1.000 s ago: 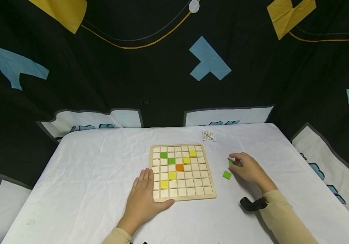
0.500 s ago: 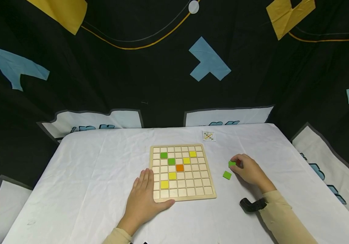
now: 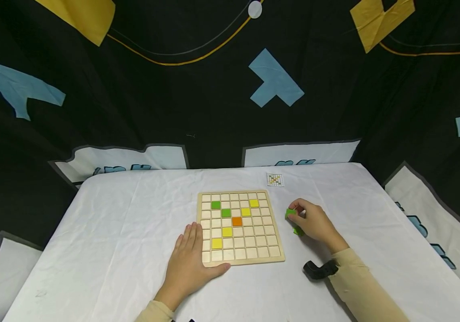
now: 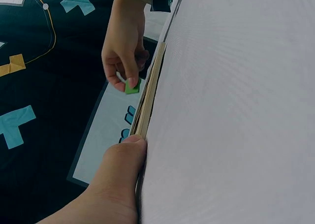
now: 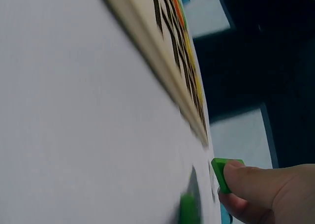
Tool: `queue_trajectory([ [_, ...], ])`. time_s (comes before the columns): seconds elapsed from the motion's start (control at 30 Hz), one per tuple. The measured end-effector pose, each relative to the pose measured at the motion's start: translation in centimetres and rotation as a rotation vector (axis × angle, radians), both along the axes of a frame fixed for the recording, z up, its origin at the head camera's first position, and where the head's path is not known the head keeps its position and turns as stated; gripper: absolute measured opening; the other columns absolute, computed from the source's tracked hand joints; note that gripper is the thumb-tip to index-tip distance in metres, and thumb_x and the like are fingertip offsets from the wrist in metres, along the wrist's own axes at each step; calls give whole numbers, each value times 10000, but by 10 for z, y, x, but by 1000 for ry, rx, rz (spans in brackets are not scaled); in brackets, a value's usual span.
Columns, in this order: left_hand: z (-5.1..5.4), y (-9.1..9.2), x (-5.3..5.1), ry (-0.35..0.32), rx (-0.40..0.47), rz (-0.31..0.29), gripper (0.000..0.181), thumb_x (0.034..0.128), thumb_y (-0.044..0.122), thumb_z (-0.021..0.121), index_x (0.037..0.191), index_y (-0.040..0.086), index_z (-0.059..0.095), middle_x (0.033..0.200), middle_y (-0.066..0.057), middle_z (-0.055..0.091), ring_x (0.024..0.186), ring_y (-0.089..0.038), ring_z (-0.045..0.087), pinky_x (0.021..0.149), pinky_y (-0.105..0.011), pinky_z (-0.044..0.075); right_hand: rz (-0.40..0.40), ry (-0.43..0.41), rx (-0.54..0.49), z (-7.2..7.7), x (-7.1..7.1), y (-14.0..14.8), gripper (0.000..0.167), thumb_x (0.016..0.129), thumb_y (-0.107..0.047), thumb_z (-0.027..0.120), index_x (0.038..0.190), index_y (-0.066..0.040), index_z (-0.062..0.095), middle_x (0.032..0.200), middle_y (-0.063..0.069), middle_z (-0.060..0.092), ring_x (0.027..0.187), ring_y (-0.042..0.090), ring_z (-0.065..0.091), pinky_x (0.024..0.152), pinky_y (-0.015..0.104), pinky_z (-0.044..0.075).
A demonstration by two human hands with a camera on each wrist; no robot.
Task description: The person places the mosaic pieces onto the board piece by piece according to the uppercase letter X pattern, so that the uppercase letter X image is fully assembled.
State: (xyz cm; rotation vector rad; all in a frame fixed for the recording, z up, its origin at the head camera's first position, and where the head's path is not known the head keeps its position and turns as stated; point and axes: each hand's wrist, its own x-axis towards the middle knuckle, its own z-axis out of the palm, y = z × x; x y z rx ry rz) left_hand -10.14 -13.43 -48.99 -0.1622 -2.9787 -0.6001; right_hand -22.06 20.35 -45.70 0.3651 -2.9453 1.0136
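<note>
A wooden grid board (image 3: 261,241) lies on the white cloth, with green, yellow and orange tiles among its pale squares. My left hand (image 3: 185,264) rests at its lower left corner, fingers straight along the left side and thumb against the near edge. To the right of the board, my right hand (image 3: 314,223) pinches a green square tile (image 3: 290,213) between thumb and fingers, above the cloth. The right wrist view shows this held tile (image 5: 221,174) tilted. Under the hand a second green tile (image 3: 297,231) lies on the cloth, partly hidden.
A small printed card (image 3: 275,180) with a coloured grid pattern lies beyond the board's far right corner. A black strap-like piece (image 3: 320,270) sticks out from the right sleeve. Behind the table hangs a dark curtain (image 3: 153,103) with blue and yellow shapes.
My right hand has taken hold of the green tile, lifted it and carried it left toward the board. The left hand and the board have stayed put.
</note>
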Motion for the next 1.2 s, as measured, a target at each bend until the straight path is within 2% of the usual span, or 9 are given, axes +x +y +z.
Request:
queue_trajectory([
  [0.3,0,0,-1,-5,6,-1,1314,704,877,569,1557,-46,186,1647,-198,165,1543,-347,141,1251,-512,166,149,-30,-32,4,15,-51,108,919,-224,719,1005,-209,656,801,-66,597,610,89,499,536,220,421],
  [0.47,-1,0,-1,-13,10,4,1316,702,877,572,1556,-47,187,1646,-199,167,1542,-349,144,1250,-515,166,228,-22,-33,5,23,-73,120,918,-229,721,1020,-204,664,777,-90,591,628,73,514,585,214,447],
  [0.8,-1,0,-1,-5,3,2,1312,703,895,543,1552,-49,209,1641,-205,188,1539,-355,160,1247,-518,179,250,-14,-11,1,29,-91,84,897,-279,745,959,-259,692,748,-136,571,696,70,528,654,231,462],
  [1.0,-2,-1,-1,-8,6,-3,1314,706,899,534,1553,-49,201,1642,-206,179,1541,-353,151,1249,-519,170,249,3,-3,0,29,-93,86,874,-277,769,935,-258,711,849,-163,625,757,46,548,714,224,484],
  [1.2,-2,-1,-2,-5,7,0,1310,707,899,530,1549,-54,215,1641,-209,188,1539,-358,157,1245,-523,182,268,20,-31,0,28,-91,99,856,-223,789,948,-213,755,936,-123,592,791,78,537,703,216,480],
])
